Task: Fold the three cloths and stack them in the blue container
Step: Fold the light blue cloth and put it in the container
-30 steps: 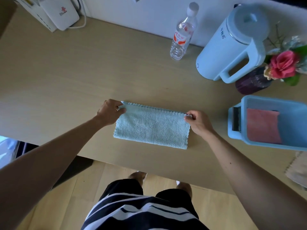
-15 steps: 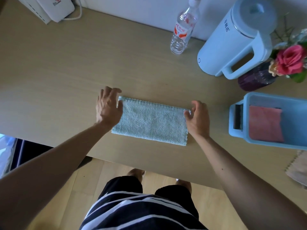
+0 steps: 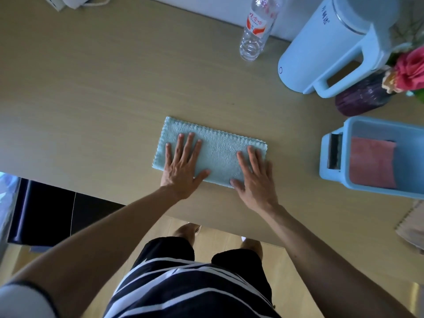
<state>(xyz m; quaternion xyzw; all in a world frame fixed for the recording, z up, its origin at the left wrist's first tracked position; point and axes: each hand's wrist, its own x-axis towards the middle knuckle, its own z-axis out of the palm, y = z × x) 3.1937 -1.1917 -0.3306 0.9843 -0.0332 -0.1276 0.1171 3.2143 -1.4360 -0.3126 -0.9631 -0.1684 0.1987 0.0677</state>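
A light blue cloth (image 3: 218, 152), folded into a long strip, lies flat on the wooden table near its front edge. My left hand (image 3: 183, 164) rests palm down on the strip's left half, fingers spread. My right hand (image 3: 254, 175) lies flat on its right end, fingers apart. Neither hand grips anything. The blue container (image 3: 376, 127) stands at the right with a folded pink cloth (image 3: 371, 161) lying in it. A beige cloth (image 3: 413, 226) shows partly at the right edge of the frame.
At the back stand a plastic water bottle (image 3: 257, 28), a pale blue kettle (image 3: 332, 44) and a purple vase with a pink flower (image 3: 364, 97). A white device (image 3: 73, 0) sits at the far left corner. The table's front edge (image 3: 137, 208) runs just behind my wrists.
Both hands moved from the cloth's two ends onto its top and now lie flat with fingers spread. The camera tilted nearer; the cloth stays folded in the same place.
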